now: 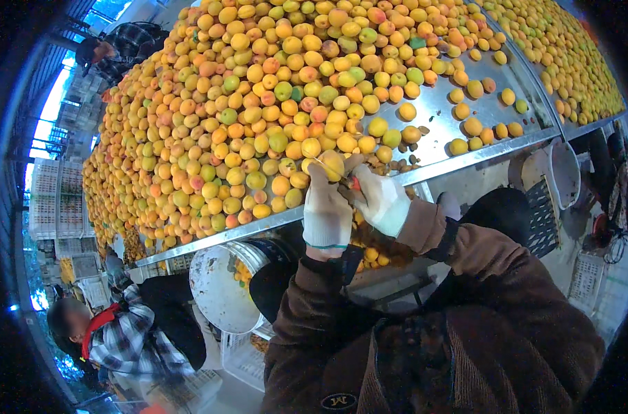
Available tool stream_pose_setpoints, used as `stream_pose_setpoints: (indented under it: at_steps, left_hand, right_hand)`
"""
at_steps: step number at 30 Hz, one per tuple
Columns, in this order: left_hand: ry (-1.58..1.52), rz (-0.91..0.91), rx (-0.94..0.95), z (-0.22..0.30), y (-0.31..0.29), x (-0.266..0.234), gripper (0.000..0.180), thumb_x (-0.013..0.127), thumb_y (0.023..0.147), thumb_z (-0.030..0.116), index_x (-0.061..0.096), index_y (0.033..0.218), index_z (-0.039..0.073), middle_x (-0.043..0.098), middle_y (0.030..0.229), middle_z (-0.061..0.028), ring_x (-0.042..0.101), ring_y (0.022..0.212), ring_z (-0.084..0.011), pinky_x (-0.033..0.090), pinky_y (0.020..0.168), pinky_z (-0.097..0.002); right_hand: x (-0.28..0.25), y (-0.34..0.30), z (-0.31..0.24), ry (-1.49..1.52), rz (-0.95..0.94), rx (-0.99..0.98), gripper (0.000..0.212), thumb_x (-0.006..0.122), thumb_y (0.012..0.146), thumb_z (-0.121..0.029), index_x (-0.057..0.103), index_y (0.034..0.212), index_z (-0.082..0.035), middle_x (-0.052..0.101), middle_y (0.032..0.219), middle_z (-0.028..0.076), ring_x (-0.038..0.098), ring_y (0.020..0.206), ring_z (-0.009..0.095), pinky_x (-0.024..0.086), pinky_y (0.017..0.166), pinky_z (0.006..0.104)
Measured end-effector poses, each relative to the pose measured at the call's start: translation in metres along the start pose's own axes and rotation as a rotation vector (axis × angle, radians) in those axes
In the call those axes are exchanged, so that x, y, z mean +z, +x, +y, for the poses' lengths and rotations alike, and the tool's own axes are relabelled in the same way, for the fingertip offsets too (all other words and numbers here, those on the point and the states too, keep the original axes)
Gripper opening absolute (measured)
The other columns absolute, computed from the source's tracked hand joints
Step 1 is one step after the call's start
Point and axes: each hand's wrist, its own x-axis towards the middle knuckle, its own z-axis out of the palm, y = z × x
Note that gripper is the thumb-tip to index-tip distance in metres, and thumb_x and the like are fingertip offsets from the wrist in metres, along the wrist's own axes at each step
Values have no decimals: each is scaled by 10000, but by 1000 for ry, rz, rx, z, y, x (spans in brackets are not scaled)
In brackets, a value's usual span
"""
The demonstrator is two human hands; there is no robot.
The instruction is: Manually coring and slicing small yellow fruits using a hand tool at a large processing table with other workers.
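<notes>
My left hand (326, 210), in a white knit glove, pinches a yellow-orange apricot (332, 165) above the front edge of the metal table. Close against it, my right hand (383, 203), also gloved in white, has its fingers closed round a small tool with a red part (355, 183). The working end of this tool is hidden between the hands, so its kind does not show. Beyond both hands spreads a deep heap of apricots (258, 110), mostly yellow and orange, some greenish. Small brown pits or scraps (401, 165) lie at the table edge beside my right hand.
The metal table's raised rim (479, 155) runs across in front of me. Below it stand a white bucket (220, 286) holding apricots, and loose apricot pieces (374, 258). A seated person in a checked shirt (138, 331) is at the left. Crates (55, 200) are stacked farther off.
</notes>
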Motion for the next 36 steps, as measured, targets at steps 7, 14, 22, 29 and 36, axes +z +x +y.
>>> stream_pose_setpoints:
  at_steps: [7,14,22,29,36]
  left_hand:
    - [260,189,61,39,13,30,406,490,959,176,452,1320,-6,574,1200,-88,545,1093,-182,431,936,-321]
    - [761,96,327,36,2,11,398,454,835,-42,518,1228,-35,591,1161,-158,595,1034,-271,478,879,-370]
    - [230,115,168,48,4,33,381,453,861,-50,487,1240,-34,582,1169,-185,608,1010,-282,500,863,-339]
    - [482,83,164,25,3,0,323,452,937,82,489,1240,-26,577,1153,-128,572,990,-193,474,847,-302]
    - [473,116,261,55,4,33,459,455,942,204,425,1341,-23,564,1096,-74,547,927,-166,456,795,-260]
  right_hand:
    - [-6,6,-5,265,-47,82,256,551,883,-146,455,1090,-30,599,771,233,606,767,445,482,628,484]
    - [-7,3,-12,115,-117,119,311,552,858,-125,447,1133,-27,609,814,253,608,810,451,495,656,475]
    - [-11,6,-20,247,1,2,278,566,865,-185,455,1098,-83,621,757,214,619,740,430,492,618,515]
    - [-13,5,-21,174,-60,75,311,564,868,-188,452,1134,-69,614,773,232,599,771,459,483,631,533]
    - [-10,6,-16,307,-34,45,223,569,869,-181,438,998,-53,593,763,259,582,759,479,457,600,545]
